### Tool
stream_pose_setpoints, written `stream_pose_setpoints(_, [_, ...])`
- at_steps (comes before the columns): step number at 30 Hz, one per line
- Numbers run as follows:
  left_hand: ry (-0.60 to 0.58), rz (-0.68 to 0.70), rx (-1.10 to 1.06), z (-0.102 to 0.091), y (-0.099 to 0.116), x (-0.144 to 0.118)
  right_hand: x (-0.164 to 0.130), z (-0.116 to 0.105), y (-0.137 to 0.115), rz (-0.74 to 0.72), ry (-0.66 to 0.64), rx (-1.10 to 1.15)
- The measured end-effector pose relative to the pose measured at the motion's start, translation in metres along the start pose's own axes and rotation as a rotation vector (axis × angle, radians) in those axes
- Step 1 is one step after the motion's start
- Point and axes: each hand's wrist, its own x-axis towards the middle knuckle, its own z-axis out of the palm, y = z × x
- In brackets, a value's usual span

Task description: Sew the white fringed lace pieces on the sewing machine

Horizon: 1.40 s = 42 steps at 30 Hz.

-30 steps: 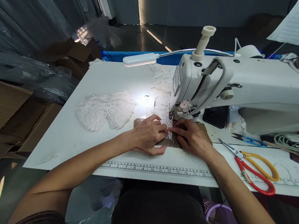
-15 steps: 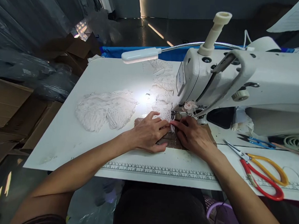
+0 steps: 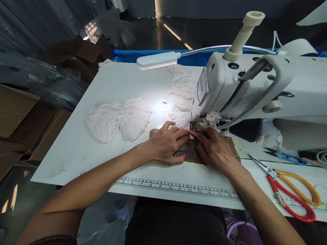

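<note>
Left hand point(image 3: 166, 145) and right hand point(image 3: 213, 148) pressed flat on brown fabric point(image 3: 187, 154), feeding lace strip point(image 3: 181, 101) under presser foot point(image 3: 194, 126); sewn lace lies behind; seam appears unfinished.

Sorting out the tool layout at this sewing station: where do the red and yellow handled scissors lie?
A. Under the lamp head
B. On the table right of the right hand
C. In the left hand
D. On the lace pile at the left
B: the red and yellow handled scissors lie flat on the white table, to the right of the right hand, untouched.

Both hands point(image 3: 191, 145) on lace point(image 3: 181, 101), seemingly flat
</note>
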Motion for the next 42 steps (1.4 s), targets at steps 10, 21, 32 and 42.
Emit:
stream_pose_setpoints(10, [-0.023,-0.029,-0.010,0.003,-0.006,0.003,0.000,-0.002,-0.004,-0.042,0.029,0.051])
stream_pose_setpoints(21, [-0.027,-0.021,0.030,0.006,-0.011,0.008,-0.001,0.004,-0.003,-0.057,0.067,0.042])
stream_pose_setpoints(32, [-0.001,-0.054,0.012,0.009,-0.013,0.009,0.004,-0.021,0.031,0.358,-0.067,0.529])
stream_pose_setpoints(42, [-0.044,-0.120,0.005,0.008,-0.011,0.008,-0.003,-0.011,0.011,0.371,-0.042,0.400])
